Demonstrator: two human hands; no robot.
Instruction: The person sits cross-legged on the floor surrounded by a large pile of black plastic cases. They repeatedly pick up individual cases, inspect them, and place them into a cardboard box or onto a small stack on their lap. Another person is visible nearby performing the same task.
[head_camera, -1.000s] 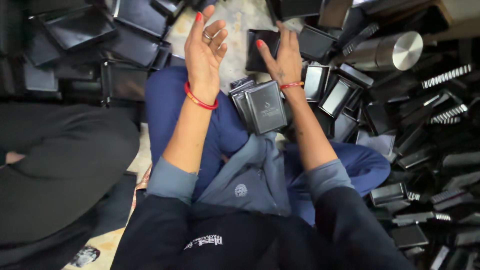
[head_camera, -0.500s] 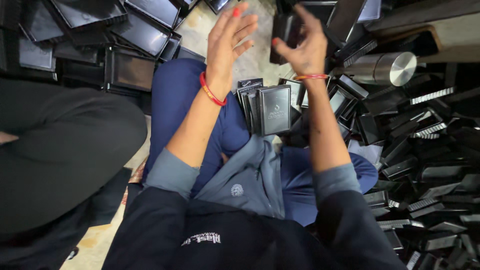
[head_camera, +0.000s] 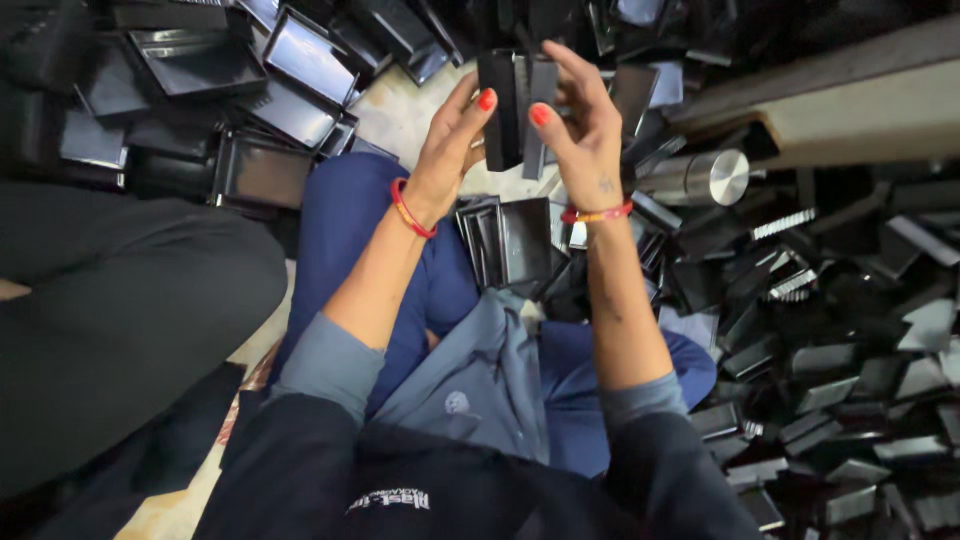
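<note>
Both my hands are raised in front of me, holding a black flat box piece (head_camera: 512, 105) upright between them. My left hand (head_camera: 455, 145) grips its left side, thumb with red nail on the front. My right hand (head_camera: 580, 125) grips the right side. Each wrist wears a red bangle. A small stack of similar black boxes (head_camera: 510, 240) leans on my blue-trousered knee (head_camera: 350, 215) just below the hands.
Open black trays (head_camera: 255, 165) lie piled at the upper left. A heap of black box parts (head_camera: 830, 350) fills the right side. A shiny metal cylinder (head_camera: 710, 178) lies by a long beige board (head_camera: 860, 110). Another person's dark-clothed leg (head_camera: 120, 300) is at left.
My hands rose from open and apart above the knee stack, the right one took a black piece from the far pile, and both now close on it.
</note>
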